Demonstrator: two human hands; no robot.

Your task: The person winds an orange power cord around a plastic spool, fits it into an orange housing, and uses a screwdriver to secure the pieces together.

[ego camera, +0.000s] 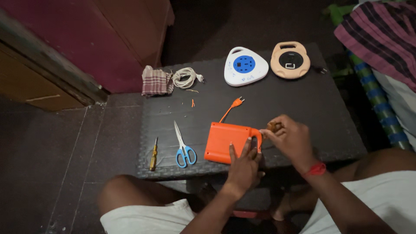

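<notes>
A: Where is the orange box (225,141)?

B: Just right of centre, lower middle of the frame, flat on the dark table (303,104). Near the table's front edge.

A: Long axis?

B: Roughly left to right across the frame, tilted a little, right end slightly higher. Handle loop at the right end. Its orange cord leaves the top edge and runs up-right to a plug (236,102) that points toward the upper right.

A: Left hand (244,167)?

B: Lower centre. Fingers spread and laid over the box's lower right corner, fingertips up by the handle. Pressing it flat, not closed round it.

A: Right hand (291,136)?

B: Right of the box, touching the handle end. Fingers pinched together on a small brown piece (274,126) held just above the handle. Can't tell what the piece is. Red band (317,169) on that wrist.

A: Other things on the table?

B: Blue-handled scissors (183,147) left of the box, blades pointing up-frame. Yellow-handled screwdriver (153,154) further left, near the table's left edge, lying almost upright in the frame. Upper left corner of the table: checked cloth (155,81), coiled white cable (185,77) just beside it. Upper middle: white rounded-triangle reel with a blue socket disc (245,66); a tan round reel (290,59) touching or just beside it on the right. Bits of orange wire (193,103) between the cable and the scissors.

A: Around the table?

B: Striped cloth (381,34) at upper right. The person's knees at the bottom edge.
</notes>
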